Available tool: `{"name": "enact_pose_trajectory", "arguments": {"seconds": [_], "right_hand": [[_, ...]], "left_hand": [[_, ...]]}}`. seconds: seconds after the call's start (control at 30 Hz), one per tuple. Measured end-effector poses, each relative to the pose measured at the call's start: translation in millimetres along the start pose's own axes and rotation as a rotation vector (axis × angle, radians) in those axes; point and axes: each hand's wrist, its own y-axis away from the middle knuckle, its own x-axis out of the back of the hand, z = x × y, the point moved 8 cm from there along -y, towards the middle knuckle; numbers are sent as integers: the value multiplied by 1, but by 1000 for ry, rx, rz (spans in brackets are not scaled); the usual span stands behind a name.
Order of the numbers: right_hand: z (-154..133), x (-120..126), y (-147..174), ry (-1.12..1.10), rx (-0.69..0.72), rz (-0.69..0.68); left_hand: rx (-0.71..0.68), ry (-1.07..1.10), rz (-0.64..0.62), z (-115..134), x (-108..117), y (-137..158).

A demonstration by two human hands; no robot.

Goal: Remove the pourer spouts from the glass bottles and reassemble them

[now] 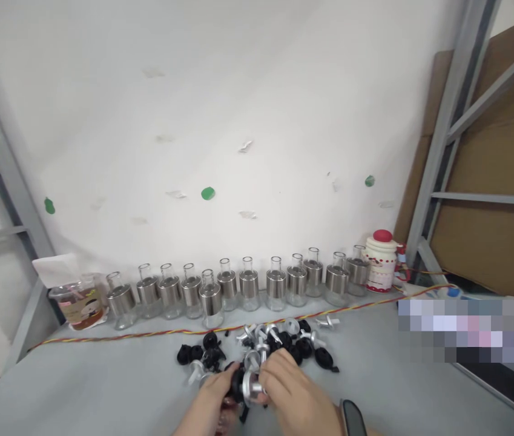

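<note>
My left hand (pixel 214 392) is closed around a round black cap (pixel 237 386). From the other side, my right hand (pixel 293 390) pinches the stem of a clear and silver spout piece (pixel 249 387), whose disc lies against the cap. Whether the two are joined I cannot tell. Just beyond my hands lies a loose heap of similar parts: black caps (pixel 324 358) and silver spout pieces (pixel 328 321). Something reddish and blurred (pixel 228 418) shows below my left hand.
Glass bottles with metal sleeves (pixel 276 284) stand in a row along the wall. A twisted cable (pixel 148 335) runs in front of them. A plastic tub (pixel 85 306) stands left, a white jar with red lid (pixel 381 261) right. Grey metal posts (pixel 441 139) flank the table (pixel 102 387).
</note>
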Motion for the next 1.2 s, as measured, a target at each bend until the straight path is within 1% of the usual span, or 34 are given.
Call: {"name": "enact_pose_trajectory", "arguments": {"seconds": [0.03,0.07,0.1,0.13,0.17,0.2,0.23,0.27,0.3,0.33,0.4,0.47,0.57,0.73,0.83,0.9,0.97,1.03,1.13,1.2], "right_hand": [[5,5,-1,0,-47,10],[15,10,-3,-4,-143,19],[28,15,-3,8,-256,27],[42,21,-3,46,-355,31],[54,26,-3,121,-410,24],[64,32,-4,227,-423,24],[75,35,-4,333,-413,-2],[86,35,-4,425,-407,-48],[96,36,-2,445,-407,-67],[105,36,0,464,-415,-77],[115,36,4,466,-432,-89],[114,37,3,469,-432,-83],[100,34,-7,426,-405,-98],[96,5,-29,238,-403,-264],[93,-11,-41,124,-370,-303],[87,-15,-48,50,-346,-305],[83,-9,-52,5,-339,-284],[82,3,-50,-4,-351,-246],[88,24,-34,44,-405,-197],[93,34,-17,106,-454,-189]], "left_hand": [[-10,-12,21,6,7,-1],[-25,-28,51,13,15,-2],[-104,-95,140,26,28,-2],[-241,-224,227,45,39,1],[-374,-422,298,62,45,5],[-457,-634,337,73,46,8],[-513,-806,346,80,45,9],[-560,-958,356,83,43,9],[-597,-1085,350,83,39,9],[-627,-1180,338,81,35,7],[-678,-1294,308,74,29,5],[-711,-1313,293,69,26,2],[-729,-1237,298,62,28,-2],[-662,-1029,305,41,31,-11],[-646,-961,266,32,27,-12],[-641,-922,221,31,24,-12],[-631,-887,194,35,24,-10],[-620,-881,202,39,26,-8],[-623,-942,210,43,24,-4],[-638,-1007,191,42,19,-2]]}}
